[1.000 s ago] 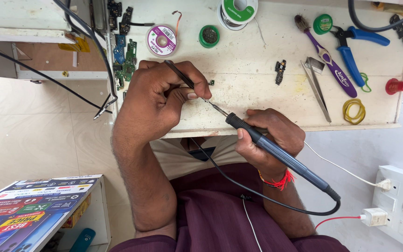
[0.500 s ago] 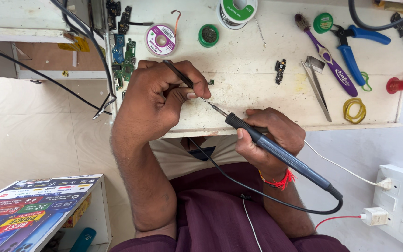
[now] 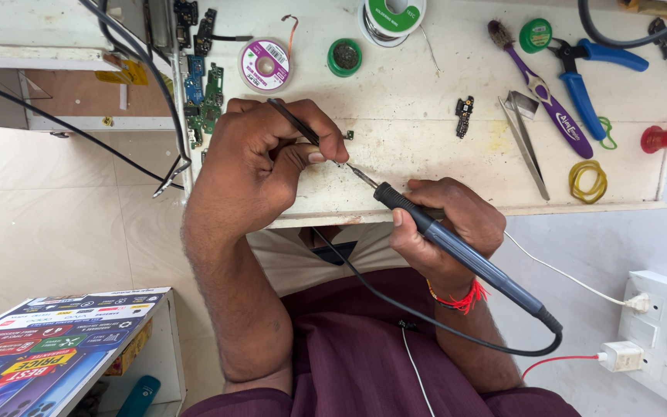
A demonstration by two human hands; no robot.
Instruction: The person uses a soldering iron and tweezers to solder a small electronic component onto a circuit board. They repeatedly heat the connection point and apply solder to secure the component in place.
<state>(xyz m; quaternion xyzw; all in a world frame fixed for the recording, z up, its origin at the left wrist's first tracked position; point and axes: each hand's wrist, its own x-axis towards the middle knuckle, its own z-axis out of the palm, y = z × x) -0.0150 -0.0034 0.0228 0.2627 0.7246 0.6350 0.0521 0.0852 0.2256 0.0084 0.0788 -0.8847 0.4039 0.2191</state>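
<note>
Head view: the left hand [image 3: 260, 166] pinches dark tweezers [image 3: 295, 123], their tips down by a tiny component [image 3: 348, 135] on the white bench [image 3: 426, 154]. The right hand [image 3: 449, 224] is wrapped round a blue-grey soldering iron [image 3: 457, 251], tip aimed at the spot just beside the left thumb. Around them lie solder spools [image 3: 264, 66], green circuit boards [image 3: 202, 100], blue pliers [image 3: 580, 77] and a yellow ring [image 3: 587, 179]; a wall socket strip [image 3: 665, 324] sits lower right. Against half a second ago, both hands have barely shifted.

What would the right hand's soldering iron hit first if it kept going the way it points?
The soldering iron in the right hand points up-left; it would likely first meet the left hand.
</note>
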